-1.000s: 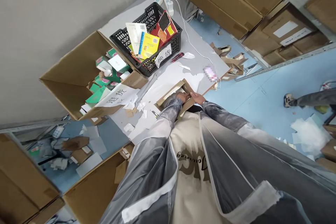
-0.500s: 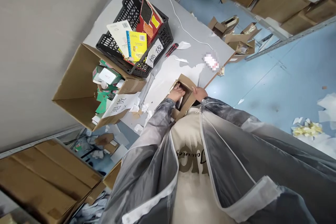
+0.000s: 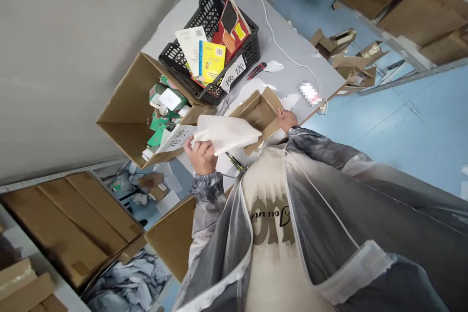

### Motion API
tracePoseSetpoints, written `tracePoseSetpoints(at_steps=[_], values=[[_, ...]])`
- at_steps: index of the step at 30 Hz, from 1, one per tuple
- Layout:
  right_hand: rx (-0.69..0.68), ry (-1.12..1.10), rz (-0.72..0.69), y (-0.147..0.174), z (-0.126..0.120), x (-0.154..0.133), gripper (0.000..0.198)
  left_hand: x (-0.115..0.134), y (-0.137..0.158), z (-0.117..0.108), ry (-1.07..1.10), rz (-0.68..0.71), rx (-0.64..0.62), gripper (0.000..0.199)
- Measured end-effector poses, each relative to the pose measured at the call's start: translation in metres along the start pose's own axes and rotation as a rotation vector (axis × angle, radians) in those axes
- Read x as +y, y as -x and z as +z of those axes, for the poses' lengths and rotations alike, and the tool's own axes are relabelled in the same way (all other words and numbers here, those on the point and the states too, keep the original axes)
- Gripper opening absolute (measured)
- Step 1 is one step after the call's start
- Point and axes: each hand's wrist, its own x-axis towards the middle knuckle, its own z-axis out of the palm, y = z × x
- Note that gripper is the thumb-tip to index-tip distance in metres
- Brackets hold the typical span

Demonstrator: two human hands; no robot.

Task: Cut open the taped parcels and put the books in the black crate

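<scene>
One white packet, pinched in left hand

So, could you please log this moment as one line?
left hand: holds white sheet-like item; right hand: grips open carton; basket: on table

A white paper sign on the black perforated plastic crate reads "换货". Another white paper sign, on the large open brown cardboard box, reads "退货". The wearer's cream fabric shirt bears upside-down black script, "Journe…", over large brown letters too covered to read. Print on the thin yellow-and-blue booklet is too small.
</scene>
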Motion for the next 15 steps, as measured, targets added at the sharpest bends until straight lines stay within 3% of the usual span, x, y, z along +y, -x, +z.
tracePoseSetpoints(at_steps=[2,5,8,12,15], values=[[0.019,-0.117,0.024,-0.009,0.004,-0.009,0.061,0.011,0.014,-0.012,0.001,-0.175,0.209,0.032],[0.003,-0.377,0.082,-0.022,0.013,-0.028,0.059,0.034,0.033,-0.027,-0.005,-0.546,0.517,0.042],[-0.133,-0.708,0.149,-0.033,0.02,-0.053,0.065,0.051,0.053,-0.038,0.004,-0.86,0.723,0.057],[-0.314,-1.019,0.032,-0.047,0.021,-0.08,0.066,0.057,0.075,-0.043,0.091,-1.045,0.904,0.06],[-0.293,-1.038,-0.025,-0.053,0.018,-0.083,0.067,0.061,0.087,-0.04,0.279,-1.157,1.011,0.059]])
